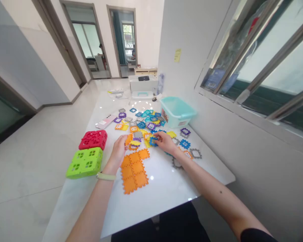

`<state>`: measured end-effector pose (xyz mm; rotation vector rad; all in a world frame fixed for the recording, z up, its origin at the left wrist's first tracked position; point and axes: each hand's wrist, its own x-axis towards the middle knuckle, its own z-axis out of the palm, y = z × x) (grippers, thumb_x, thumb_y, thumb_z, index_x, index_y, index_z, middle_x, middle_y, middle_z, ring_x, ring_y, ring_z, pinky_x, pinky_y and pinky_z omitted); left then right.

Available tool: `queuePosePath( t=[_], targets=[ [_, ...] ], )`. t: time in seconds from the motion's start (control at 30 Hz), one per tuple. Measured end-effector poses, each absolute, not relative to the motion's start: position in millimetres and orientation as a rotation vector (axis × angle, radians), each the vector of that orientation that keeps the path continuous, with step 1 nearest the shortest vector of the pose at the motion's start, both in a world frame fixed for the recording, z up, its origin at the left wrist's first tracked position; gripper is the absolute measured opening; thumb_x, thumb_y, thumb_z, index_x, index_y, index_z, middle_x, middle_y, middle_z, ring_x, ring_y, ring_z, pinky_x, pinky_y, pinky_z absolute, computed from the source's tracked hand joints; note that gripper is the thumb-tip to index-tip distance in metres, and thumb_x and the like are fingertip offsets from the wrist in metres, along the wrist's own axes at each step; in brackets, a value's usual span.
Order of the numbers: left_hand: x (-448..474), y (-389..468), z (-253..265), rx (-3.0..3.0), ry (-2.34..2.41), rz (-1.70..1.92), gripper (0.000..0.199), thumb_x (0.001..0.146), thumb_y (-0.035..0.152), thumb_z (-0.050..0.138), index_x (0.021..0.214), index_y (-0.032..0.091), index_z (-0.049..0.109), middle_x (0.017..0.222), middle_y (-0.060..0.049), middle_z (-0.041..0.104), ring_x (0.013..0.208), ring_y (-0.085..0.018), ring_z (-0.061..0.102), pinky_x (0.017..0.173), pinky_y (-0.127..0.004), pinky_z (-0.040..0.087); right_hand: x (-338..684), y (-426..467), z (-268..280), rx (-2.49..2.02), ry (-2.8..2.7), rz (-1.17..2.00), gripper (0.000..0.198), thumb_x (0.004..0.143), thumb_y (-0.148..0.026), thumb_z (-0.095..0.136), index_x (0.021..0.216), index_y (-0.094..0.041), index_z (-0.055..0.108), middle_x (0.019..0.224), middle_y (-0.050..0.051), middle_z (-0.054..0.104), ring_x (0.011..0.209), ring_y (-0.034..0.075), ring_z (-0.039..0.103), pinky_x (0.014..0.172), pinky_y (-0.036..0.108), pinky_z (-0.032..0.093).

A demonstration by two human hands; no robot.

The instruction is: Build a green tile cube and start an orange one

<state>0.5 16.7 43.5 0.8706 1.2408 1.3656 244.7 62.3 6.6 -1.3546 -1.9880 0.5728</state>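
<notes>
My left hand (pixel 119 147) is closed on an orange interlocking tile (pixel 128 139), held just beyond the joined panel of orange tiles (pixel 133 172) lying flat on the table. To the right, my right hand (pixel 165 141) pinches a blue window tile (pixel 153 141) at the near side of the loose pile. Yellow tiles (pixel 135 143) and a grey tile (pixel 137 134) lie between my hands. Around and beyond them spread loose purple, teal, orange and blue tiles. Near my right forearm are a dark grey tile (pixel 176 163) and another grey tile (pixel 195 153).
Left of the panel stand a green tile block (pixel 85 162) and a red tile block (pixel 93 139). A phone (pixel 106 121) lies behind them. An aqua plastic basket (pixel 178 109) stands at the right by the wall. White boxes (pixel 142 95) and a cable (pixel 119 94) are at the far end.
</notes>
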Motion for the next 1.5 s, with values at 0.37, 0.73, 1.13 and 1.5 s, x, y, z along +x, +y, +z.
queuePosePath(
  t=[0.37, 0.73, 1.13, 1.5],
  targets=[
    [37.2, -5.7, 33.4, 0.842, 0.94, 0.93, 0.039, 0.083, 0.054, 0.061, 0.095, 0.016, 0.061, 0.08, -0.002, 0.062, 0.063, -0.011, 0.054, 0.053, -0.021, 0.042, 230.5, 13.7, 36.5, -0.669, -2.31, 0.571, 0.053, 0.087, -0.029, 0.063, 0.137, -0.025, 0.049, 0.138, 0.011, 0.051, 0.127, 0.024, 0.049, 0.104, 0.042, 0.043],
    [-13.7, -37.2, 40.1, 2.171, 1.341, 0.538, 0.051, 0.078, 0.043, 0.07, 0.125, 0.025, 0.059, 0.136, -0.008, 0.053, 0.127, -0.029, 0.046, 0.111, -0.045, 0.034, 222.7, -0.1, 27.6, -1.205, -2.231, 1.155, 0.009, 0.081, -0.02, 0.063, 0.089, -0.017, 0.066, 0.072, 0.001, 0.067, 0.065, 0.015, 0.061, 0.06, 0.024, 0.043],
    [-17.7, -48.5, 26.8, 2.427, 1.284, 0.359, 0.059, 0.08, 0.054, 0.067, 0.133, 0.034, 0.055, 0.151, -0.007, 0.035, 0.135, -0.033, 0.032, 0.11, -0.052, 0.028, 210.0, -5.8, 25.9, -1.323, -2.296, 0.87, 0.007, 0.079, -0.018, 0.069, 0.086, -0.018, 0.069, 0.087, 0.003, 0.058, 0.072, 0.014, 0.056, 0.067, 0.025, 0.041],
    [-13.1, -48.9, 28.4, 2.462, 1.299, 0.315, 0.037, 0.082, 0.046, 0.068, 0.118, 0.039, 0.067, 0.151, -0.003, 0.037, 0.134, -0.034, 0.031, 0.106, -0.054, 0.031, 209.0, -15.4, 21.9, -1.166, -2.503, 0.661, 0.017, 0.091, -0.024, 0.061, 0.08, -0.018, 0.072, 0.088, 0.005, 0.057, 0.071, 0.014, 0.057, 0.069, 0.026, 0.046]
  ],
)
